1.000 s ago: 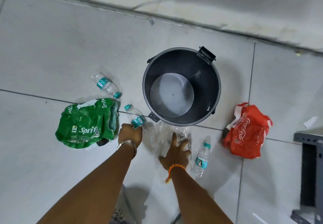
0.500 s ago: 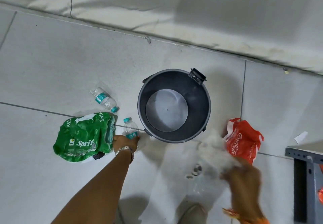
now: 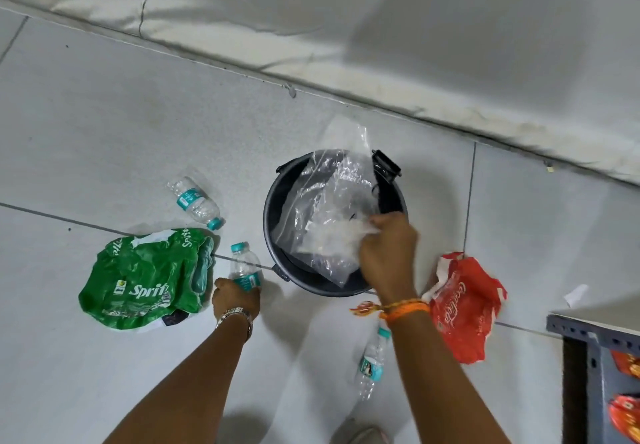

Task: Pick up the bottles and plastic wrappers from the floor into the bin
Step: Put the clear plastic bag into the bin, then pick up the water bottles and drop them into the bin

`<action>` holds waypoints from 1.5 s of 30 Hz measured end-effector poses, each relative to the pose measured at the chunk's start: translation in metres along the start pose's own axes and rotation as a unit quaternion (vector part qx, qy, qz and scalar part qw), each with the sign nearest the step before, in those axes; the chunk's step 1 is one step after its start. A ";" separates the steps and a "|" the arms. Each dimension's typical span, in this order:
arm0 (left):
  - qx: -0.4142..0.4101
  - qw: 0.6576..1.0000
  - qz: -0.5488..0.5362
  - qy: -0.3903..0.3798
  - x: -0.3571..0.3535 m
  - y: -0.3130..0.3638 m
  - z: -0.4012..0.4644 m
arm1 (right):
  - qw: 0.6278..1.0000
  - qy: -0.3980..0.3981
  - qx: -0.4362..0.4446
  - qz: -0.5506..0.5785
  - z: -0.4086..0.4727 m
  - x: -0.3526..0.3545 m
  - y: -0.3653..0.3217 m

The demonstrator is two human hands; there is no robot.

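A dark round bin stands on the tiled floor. My right hand grips a clear plastic wrapper that hangs over the bin's mouth. My left hand is closed on a small clear bottle with a teal cap, just left of the bin. A second bottle lies on the floor further left. A third bottle lies beside my right forearm. A green Sprite wrapper lies to the left, and a red Coca-Cola wrapper to the bin's right.
A white wall base runs diagonally behind the bin. A grey metal rack holding red packets stands at the lower right. A scrap of white paper lies near it. A shoe tip shows at the bottom edge.
My right hand lifted the clear wrapper off the floor and carried it up over the bin. My left hand kept its grip on the bottle.
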State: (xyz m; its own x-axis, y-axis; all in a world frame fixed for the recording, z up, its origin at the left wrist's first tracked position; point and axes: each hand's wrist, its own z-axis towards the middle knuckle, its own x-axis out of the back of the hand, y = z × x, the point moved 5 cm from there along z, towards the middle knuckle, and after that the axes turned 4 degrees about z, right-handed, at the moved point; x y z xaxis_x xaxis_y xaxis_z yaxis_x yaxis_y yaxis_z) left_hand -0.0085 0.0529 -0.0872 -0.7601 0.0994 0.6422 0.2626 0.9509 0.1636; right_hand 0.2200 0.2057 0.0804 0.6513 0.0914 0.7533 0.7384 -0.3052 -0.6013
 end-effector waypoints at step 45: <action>-0.366 0.903 -0.025 0.221 0.093 0.121 -0.077 | 0.918 -0.150 -0.363 -0.053 -0.125 -0.088 0.239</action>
State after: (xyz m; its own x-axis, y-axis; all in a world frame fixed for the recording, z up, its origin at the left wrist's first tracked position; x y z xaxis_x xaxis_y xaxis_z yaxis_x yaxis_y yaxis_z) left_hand -0.0022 0.1544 0.0500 -0.5123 -0.2199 0.8302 0.6803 0.4860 0.5486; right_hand 0.3175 0.0060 -0.0961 0.6823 0.3811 0.6239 0.5598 -0.8212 -0.1105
